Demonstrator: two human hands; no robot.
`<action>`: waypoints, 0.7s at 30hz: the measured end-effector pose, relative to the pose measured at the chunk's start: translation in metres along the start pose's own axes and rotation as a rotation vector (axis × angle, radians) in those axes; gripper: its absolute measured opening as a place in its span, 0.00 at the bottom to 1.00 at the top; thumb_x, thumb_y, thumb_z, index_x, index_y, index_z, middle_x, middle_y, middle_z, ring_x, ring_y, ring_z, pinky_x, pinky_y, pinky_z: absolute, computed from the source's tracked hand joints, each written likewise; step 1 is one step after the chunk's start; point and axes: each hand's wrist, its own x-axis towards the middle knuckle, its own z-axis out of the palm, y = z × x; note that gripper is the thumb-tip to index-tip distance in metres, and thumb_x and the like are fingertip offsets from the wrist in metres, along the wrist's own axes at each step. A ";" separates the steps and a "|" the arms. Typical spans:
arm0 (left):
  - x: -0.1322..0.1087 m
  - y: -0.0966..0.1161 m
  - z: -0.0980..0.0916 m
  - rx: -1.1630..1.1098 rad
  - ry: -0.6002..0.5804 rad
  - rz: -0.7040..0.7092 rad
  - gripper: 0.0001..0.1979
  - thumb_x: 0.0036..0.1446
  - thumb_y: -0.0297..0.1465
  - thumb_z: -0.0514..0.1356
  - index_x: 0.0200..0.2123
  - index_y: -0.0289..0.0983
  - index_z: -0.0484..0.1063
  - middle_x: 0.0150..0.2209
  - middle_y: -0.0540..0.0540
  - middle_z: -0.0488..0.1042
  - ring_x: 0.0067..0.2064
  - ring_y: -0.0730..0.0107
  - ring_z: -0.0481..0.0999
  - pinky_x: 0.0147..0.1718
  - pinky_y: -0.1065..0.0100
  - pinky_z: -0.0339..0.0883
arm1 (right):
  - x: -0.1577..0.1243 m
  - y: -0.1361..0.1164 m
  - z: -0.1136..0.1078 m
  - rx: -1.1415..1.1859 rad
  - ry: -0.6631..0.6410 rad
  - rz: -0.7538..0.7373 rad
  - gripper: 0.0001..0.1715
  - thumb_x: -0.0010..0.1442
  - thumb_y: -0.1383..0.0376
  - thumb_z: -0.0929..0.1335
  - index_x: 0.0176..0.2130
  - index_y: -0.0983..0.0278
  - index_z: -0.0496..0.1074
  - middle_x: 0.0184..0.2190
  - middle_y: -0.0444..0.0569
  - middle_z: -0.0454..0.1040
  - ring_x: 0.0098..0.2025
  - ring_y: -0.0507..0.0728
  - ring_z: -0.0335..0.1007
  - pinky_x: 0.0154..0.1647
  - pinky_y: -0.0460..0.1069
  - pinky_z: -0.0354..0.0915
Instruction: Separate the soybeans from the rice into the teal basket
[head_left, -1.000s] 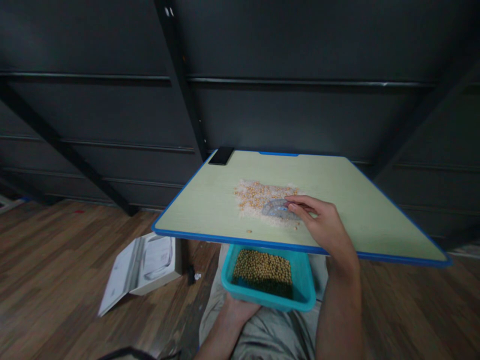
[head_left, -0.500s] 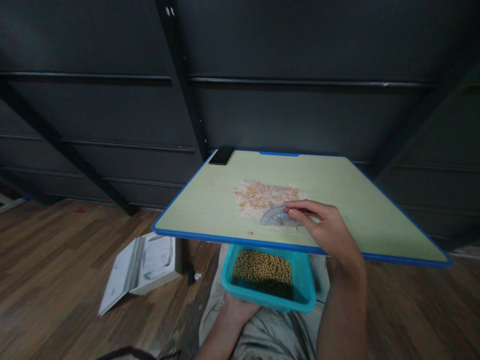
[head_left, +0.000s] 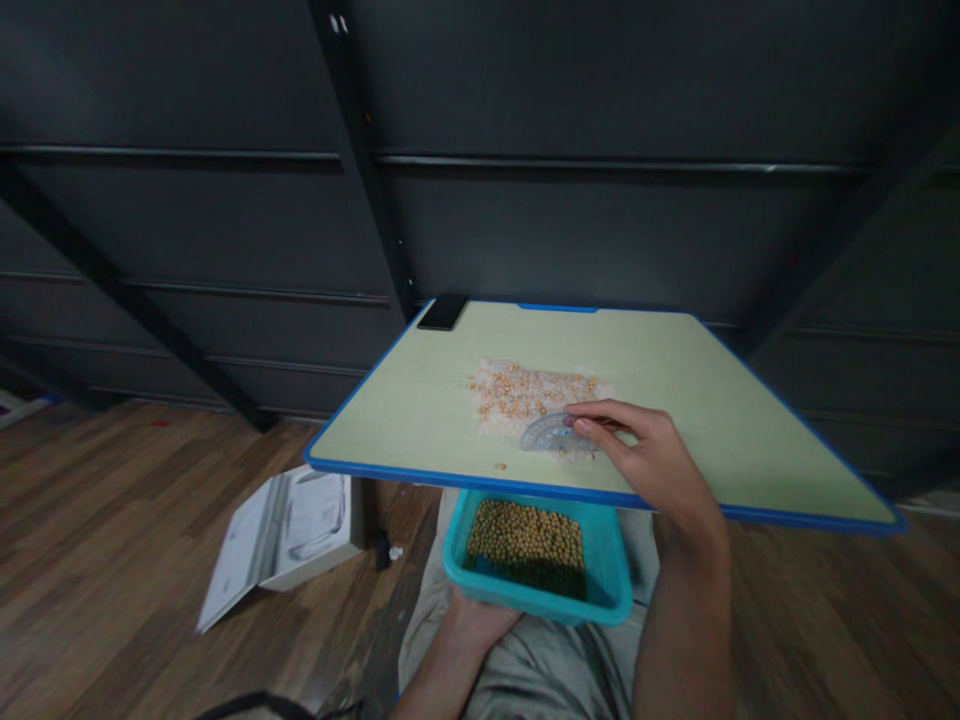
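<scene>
My right hand pinches a clear half-round protractor between thumb and fingers. The protractor stands tilted at the near right side of a spread of white rice grains mixed with yellow soybeans. One loose soybean lies apart, close to the table's front edge. Below that edge, my left hand supports a turquoise plastic basket from underneath, its fingers hidden by the basket. Many soybeans cover the basket's bottom, the near part in shade.
The pale green folding table has a blue rim, with a black phone at its far left corner. An opened white box and a small black object are on the wooden floor to the left. Dark panels rise behind the table.
My right hand and the protractor have shifted very slightly left. The basket and my left hand look the same.
</scene>
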 end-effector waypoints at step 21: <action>0.005 -0.005 -0.013 0.084 0.029 0.031 0.20 0.60 0.48 0.52 0.41 0.47 0.81 0.53 0.50 0.83 0.63 0.50 0.71 0.65 0.50 0.61 | -0.001 -0.009 0.006 0.041 -0.057 0.001 0.11 0.62 0.63 0.70 0.43 0.56 0.82 0.42 0.45 0.84 0.43 0.59 0.79 0.46 0.55 0.74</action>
